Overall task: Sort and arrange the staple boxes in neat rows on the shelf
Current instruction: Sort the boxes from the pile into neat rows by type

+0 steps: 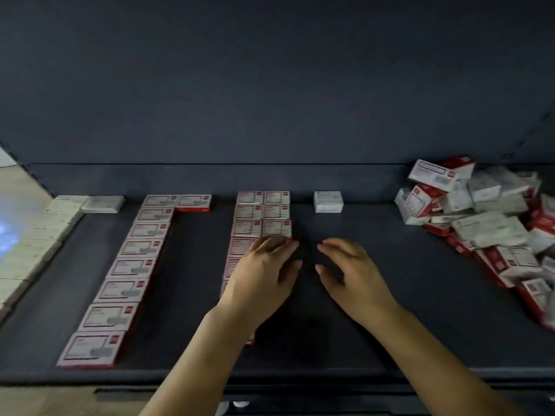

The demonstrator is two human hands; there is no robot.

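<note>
Fingers (279,246) of the left hand (264,274) lie straight on the middle rows of staple boxes (261,214), the right hand (351,271) hovers spread beside them, and nudging each box flush should keep lines tidy before fetching from the pile (492,217)

The left hand (264,274) and forearm cover the near boxes of the middle double row (261,214). Print on all box labels is too blurred to read. The loose pile (492,223) and pale leftmost row (45,235) run past the frame edges
</note>
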